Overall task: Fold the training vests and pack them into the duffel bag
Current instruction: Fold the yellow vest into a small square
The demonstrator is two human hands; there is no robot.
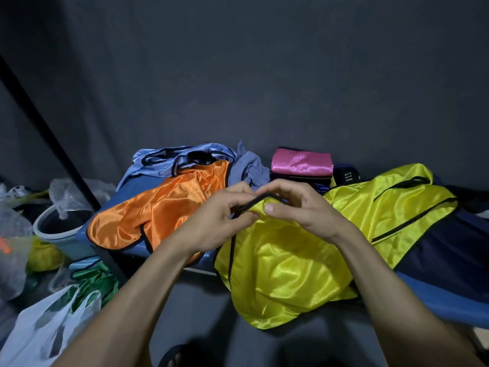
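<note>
Progress, judged from the layout: early stage, most work left.

A blue surface (436, 300) (mattress or bench, can't be told) carries most items. No duffel bag can be identified w/ certainty; a dark navy mass (455, 250) at right, under a second yellow vest (391, 205), may be it, but that is unclear. Nothing is seen packed.

Yellow vest (280, 263) is held up in the centre, hanging crumpled off the front edge of the surface, not yet folded. Orange vest (164, 207) lies spread and unfolded to the left; a light blue vest (169, 160) is bunched behind it, w/ a grey-blue cloth (248, 165) beside. A green vest (95, 279) is crumpled lower left, near a white plastic bag (45, 329) and a pale bucket (58, 229).

Only the pink vest (301, 162), far centre, looks folded, resting on a dark stack.

Left hand (219, 221) and right hand (301, 207) are close together, both pinching the yellow vest's black-trimmed edge at the top; fingers are curled tight on the trim.

Judged step: the edge is being found and straightened prior to folding. Approx. five vests remain unfolded; packing not begun as far as shown.
</note>
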